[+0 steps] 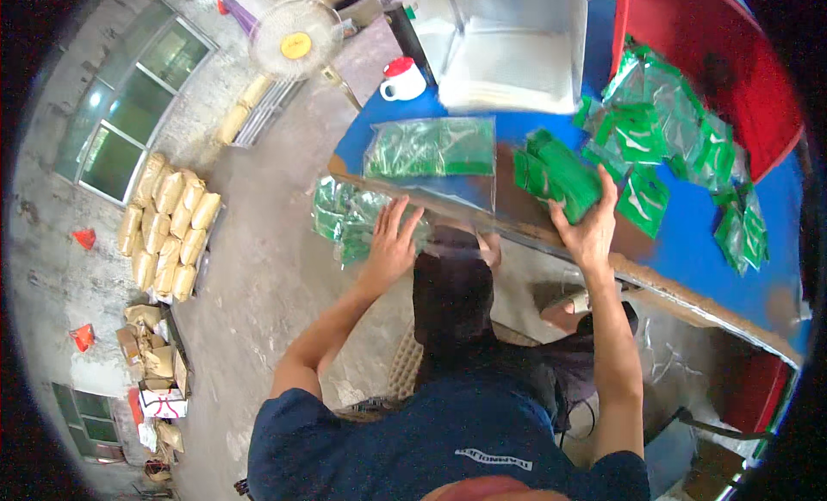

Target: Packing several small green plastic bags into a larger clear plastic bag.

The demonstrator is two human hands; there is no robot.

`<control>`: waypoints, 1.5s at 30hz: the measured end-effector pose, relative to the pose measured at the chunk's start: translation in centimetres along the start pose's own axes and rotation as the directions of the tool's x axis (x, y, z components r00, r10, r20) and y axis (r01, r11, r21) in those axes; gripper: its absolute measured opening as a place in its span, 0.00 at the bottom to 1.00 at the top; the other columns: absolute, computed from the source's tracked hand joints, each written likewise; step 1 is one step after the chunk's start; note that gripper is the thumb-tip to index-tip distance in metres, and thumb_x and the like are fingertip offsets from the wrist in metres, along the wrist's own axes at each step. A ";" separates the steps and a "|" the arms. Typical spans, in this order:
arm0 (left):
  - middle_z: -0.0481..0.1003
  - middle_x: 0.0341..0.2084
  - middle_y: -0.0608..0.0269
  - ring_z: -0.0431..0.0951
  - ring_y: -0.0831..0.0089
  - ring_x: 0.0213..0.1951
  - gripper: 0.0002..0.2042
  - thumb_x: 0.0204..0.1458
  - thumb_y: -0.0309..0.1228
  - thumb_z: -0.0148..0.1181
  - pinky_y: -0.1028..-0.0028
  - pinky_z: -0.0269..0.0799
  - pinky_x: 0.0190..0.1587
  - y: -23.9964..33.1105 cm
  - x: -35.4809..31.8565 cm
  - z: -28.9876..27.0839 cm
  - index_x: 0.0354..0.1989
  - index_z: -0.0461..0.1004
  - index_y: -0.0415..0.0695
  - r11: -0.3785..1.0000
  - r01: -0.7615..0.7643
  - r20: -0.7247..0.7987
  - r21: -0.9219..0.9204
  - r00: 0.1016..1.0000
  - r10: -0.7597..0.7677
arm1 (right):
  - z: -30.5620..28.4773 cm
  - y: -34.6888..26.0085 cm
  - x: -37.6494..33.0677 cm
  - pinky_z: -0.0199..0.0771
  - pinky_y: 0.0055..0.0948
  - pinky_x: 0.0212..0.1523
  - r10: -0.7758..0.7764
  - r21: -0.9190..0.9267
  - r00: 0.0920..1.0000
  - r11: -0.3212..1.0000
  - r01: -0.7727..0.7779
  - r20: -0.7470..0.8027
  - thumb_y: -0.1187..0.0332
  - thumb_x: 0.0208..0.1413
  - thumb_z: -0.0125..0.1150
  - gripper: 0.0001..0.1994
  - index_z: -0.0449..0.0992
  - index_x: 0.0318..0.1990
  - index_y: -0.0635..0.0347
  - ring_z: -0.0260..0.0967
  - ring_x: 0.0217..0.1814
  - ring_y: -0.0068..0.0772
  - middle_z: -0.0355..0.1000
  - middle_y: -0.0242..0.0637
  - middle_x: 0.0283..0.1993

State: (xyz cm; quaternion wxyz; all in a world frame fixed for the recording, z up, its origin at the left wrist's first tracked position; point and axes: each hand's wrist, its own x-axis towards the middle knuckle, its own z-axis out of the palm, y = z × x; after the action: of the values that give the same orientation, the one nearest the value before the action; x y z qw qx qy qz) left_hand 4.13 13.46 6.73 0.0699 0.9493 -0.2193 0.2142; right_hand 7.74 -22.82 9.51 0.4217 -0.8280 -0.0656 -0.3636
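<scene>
My right hand (590, 221) grips a stack of flat green packets (558, 178) over the brown board on the blue table, thumb on the near side and fingers around the right. My left hand (394, 249) is off the table's near edge, its fingers stretched and apart against a clear plastic bag with green packets (340, 221). The left thumb is hidden. Another clear bag of green packets (431, 146) lies flat on the table between the hands, its transparent end reaching the edge.
Loose green packets (642, 130) spill from a red bin (715, 62) at the right. A white tub (517, 57) and a red-topped white mug (402, 79) stand at the back. A fan (295, 44) is beyond the table. Tan sacks (168, 225) are piled by the left wall.
</scene>
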 end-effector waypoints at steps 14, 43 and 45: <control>0.75 0.42 0.61 0.76 0.58 0.44 0.08 0.49 0.28 0.65 0.61 0.72 0.47 -1.5 1.2 -1.6 0.39 0.80 0.46 0.998 0.048 -0.262 -0.029 0.964 -0.054 | -1.1 1.8 0.0 0.69 0.44 0.60 0.046 -0.009 0.998 0.999 -0.046 -0.038 0.66 0.43 0.76 0.47 0.51 0.69 0.60 0.66 0.60 0.53 0.62 0.54 0.60; 0.80 0.32 0.56 0.81 0.61 0.28 0.12 0.52 0.37 0.66 0.65 0.75 0.33 11.1 11.0 4.7 0.42 0.82 0.47 0.803 0.254 0.075 -0.540 0.964 -0.255 | -4.7 -0.4 -0.7 0.66 0.42 0.62 0.516 0.801 0.655 -0.110 -0.589 0.552 0.49 0.58 0.60 0.29 0.66 0.63 0.53 0.67 0.61 0.37 0.70 0.35 0.60; 0.81 0.33 0.56 0.81 0.62 0.29 0.12 0.52 0.38 0.66 0.66 0.76 0.33 11.2 11.1 4.7 0.43 0.82 0.49 0.811 0.286 0.110 -0.510 0.957 -0.268 | -4.0 0.0 -0.9 0.66 0.42 0.61 0.531 0.812 0.652 -0.128 -0.569 0.540 0.48 0.57 0.61 0.30 0.67 0.63 0.53 0.67 0.60 0.37 0.70 0.36 0.60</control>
State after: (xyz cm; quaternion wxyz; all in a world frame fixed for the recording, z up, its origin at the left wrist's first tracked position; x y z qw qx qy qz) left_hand 9.92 -1.95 7.79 0.3510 0.9197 -0.1296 0.1187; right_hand 4.94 -25.62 10.39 0.9462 -0.3161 0.0682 -0.0109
